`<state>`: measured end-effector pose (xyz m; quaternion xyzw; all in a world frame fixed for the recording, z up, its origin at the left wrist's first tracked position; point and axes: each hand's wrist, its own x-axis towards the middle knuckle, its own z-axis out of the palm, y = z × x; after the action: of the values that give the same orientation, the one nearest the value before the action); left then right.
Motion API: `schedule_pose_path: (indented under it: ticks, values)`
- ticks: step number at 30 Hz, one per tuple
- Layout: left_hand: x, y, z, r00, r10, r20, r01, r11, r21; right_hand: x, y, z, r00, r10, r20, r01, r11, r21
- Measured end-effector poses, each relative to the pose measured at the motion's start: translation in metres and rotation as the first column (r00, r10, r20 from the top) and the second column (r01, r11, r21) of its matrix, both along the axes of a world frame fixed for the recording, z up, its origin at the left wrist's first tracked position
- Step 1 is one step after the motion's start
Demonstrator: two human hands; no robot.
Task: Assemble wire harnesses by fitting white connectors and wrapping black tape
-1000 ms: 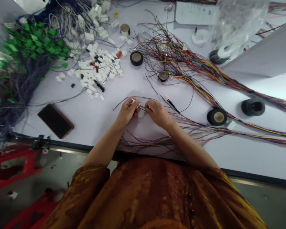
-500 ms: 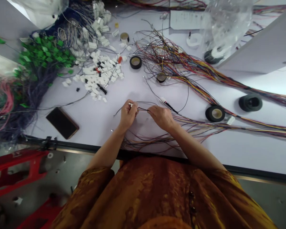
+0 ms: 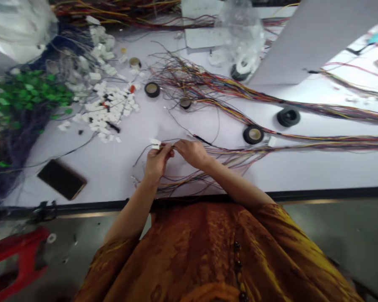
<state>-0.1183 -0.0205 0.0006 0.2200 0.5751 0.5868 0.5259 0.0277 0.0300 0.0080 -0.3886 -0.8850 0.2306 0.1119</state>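
Close together over the table, both hands work on thin dark wires. My left hand (image 3: 156,163) is closed in a pinch around wires, with a white connector (image 3: 155,144) sticking out past its fingertips. Just to its right, my right hand (image 3: 192,153) pinches the wires too, its fingertips almost touching the left ones. The exact spot of its grip is partly hidden by the fingers. Below and to the right of the hands lies a loose wire bundle (image 3: 189,181). A black-sleeved wire (image 3: 202,139) lies beyond the right hand.
White connectors (image 3: 108,110) and green connectors (image 3: 31,90) lie piled at left, above a phone (image 3: 62,179). Tape rolls (image 3: 152,89), (image 3: 253,134) rest among wire bundles (image 3: 239,86). A grey panel (image 3: 302,46) stands at right; the table edge (image 3: 302,195) runs before me.
The view has shifted, so the table's contents appear further left. My hands have come closer together, and the white connector now shows more fully beyond my left fingers.
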Motion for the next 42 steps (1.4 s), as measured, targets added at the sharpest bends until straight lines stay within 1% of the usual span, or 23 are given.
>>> schedule_pose_path:
  ticks: [3, 5, 7, 9, 10, 11, 12, 14, 16, 17, 19, 20, 21, 23, 25, 28, 30, 33, 36, 37, 39, 40, 42]
  values:
    - [-0.002, -0.001, 0.001, 0.995, 0.021, -0.095, -0.022, 1.0, -0.009, 0.037, 0.004, 0.006, 0.986, -0.098, -0.133, 0.097, 0.995, -0.021]
    - [-0.005, -0.002, 0.005, 0.992, 0.012, -0.124, -0.012, 1.0, -0.005, 0.085, 0.011, 0.011, 0.927, -0.296, -0.229, 0.31, 0.95, 0.029]
    - [-0.007, -0.003, 0.01, 0.99, -0.002, -0.144, 0.003, 1.0, 0.009, 0.141, 0.021, 0.016, 0.769, -0.593, -0.238, 0.624, 0.778, 0.077]
    - [-0.006, -0.003, 0.014, 0.987, 0.0, -0.158, 0.003, 1.0, 0.022, 0.192, 0.031, 0.018, 0.574, -0.818, -0.038, 0.816, 0.567, 0.117]
    - [-0.006, -0.003, 0.016, 0.987, 0.006, -0.164, -0.001, 1.0, 0.027, 0.21, 0.036, 0.019, 0.509, -0.855, 0.099, 0.846, 0.518, 0.129]
    - [-0.005, -0.003, 0.017, 0.985, 0.011, -0.171, -0.006, 0.999, 0.031, 0.222, 0.04, 0.019, 0.472, -0.857, 0.209, 0.853, 0.503, 0.137]
    - [-0.004, -0.003, 0.018, 0.984, 0.014, -0.179, -0.008, 0.999, 0.035, 0.228, 0.042, 0.02, 0.468, -0.84, 0.273, 0.844, 0.517, 0.141]
    - [-0.004, -0.004, 0.02, 0.98, 0.005, -0.201, 0.004, 0.999, 0.044, 0.219, 0.043, 0.024, 0.54, -0.811, 0.224, 0.809, 0.574, 0.128]
    - [-0.004, -0.005, 0.021, 0.972, -0.019, -0.234, 0.034, 0.998, 0.058, 0.19, 0.039, 0.033, 0.656, -0.755, -0.012, 0.755, 0.655, 0.04]
    - [-0.005, -0.005, 0.022, 0.967, -0.029, -0.254, 0.048, 0.996, 0.07, 0.171, 0.037, 0.04, 0.704, -0.694, -0.149, 0.696, 0.716, -0.049]
    - [-0.007, -0.004, 0.025, 0.953, -0.041, -0.299, 0.075, 0.992, 0.103, 0.129, 0.031, 0.053, 0.756, -0.531, -0.384, 0.464, 0.847, -0.258]
    - [-0.008, -0.003, 0.027, 0.946, -0.045, -0.32, 0.088, 0.989, 0.122, 0.109, 0.029, 0.059, 0.758, -0.458, -0.465, 0.324, 0.882, -0.342]
    - [-0.009, -0.002, 0.029, 0.94, -0.047, -0.337, 0.102, 0.984, 0.146, 0.091, 0.029, 0.064, 0.754, -0.407, -0.515, 0.202, 0.89, -0.408]
    - [-0.01, 0.0, 0.032, 0.93, -0.053, -0.363, 0.132, 0.972, 0.194, 0.06, 0.033, 0.07, 0.755, -0.365, -0.546, 0.058, 0.865, -0.498]
    - [-0.012, 0.002, 0.035, 0.925, -0.072, -0.374, 0.17, 0.957, 0.236, 0.04, 0.041, 0.072, 0.77, -0.354, -0.531, 0.011, 0.839, -0.544]
    - [-0.013, 0.004, 0.035, 0.924, -0.113, -0.365, 0.213, 0.946, 0.246, 0.029, 0.044, 0.072, 0.806, -0.316, -0.501, -0.01, 0.839, -0.543]
    - [-0.012, 0.005, 0.033, 0.928, -0.118, -0.352, 0.203, 0.955, 0.215, 0.029, 0.031, 0.071, 0.833, -0.261, -0.488, -0.007, 0.877, -0.48]
    - [-0.007, 0.009, 0.029, 0.953, -0.085, -0.292, 0.138, 0.976, 0.166, 0.036, -0.012, 0.065, 0.912, -0.122, -0.392, 0.018, 0.966, -0.259]
    - [0.0, 0.01, 0.031, 0.978, -0.054, -0.201, 0.08, 0.989, 0.126, 0.042, -0.048, 0.053, 0.973, -0.028, -0.231, 0.0, 0.992, -0.123]
    - [0.002, 0.009, 0.033, 0.98, -0.051, -0.194, 0.076, 0.99, 0.123, 0.041, -0.051, 0.048, 0.967, -0.051, -0.251, 0.02, 0.992, -0.123]
    - [0.006, 0.003, 0.039, 0.964, -0.071, -0.257, 0.113, 0.982, 0.152, 0.037, -0.039, 0.042, 0.901, -0.206, -0.382, 0.136, 0.97, -0.202]
    - [0.007, -0.002, 0.043, 0.94, -0.089, -0.328, 0.156, 0.971, 0.183, 0.033, -0.026, 0.041, 0.846, -0.316, -0.428, 0.201, 0.935, -0.293]
    - [0.009, -0.009, 0.047, 0.864, -0.125, -0.488, 0.273, 0.931, 0.244, 0.025, 0.004, 0.041, 0.767, -0.509, -0.39, 0.257, 0.801, -0.54]
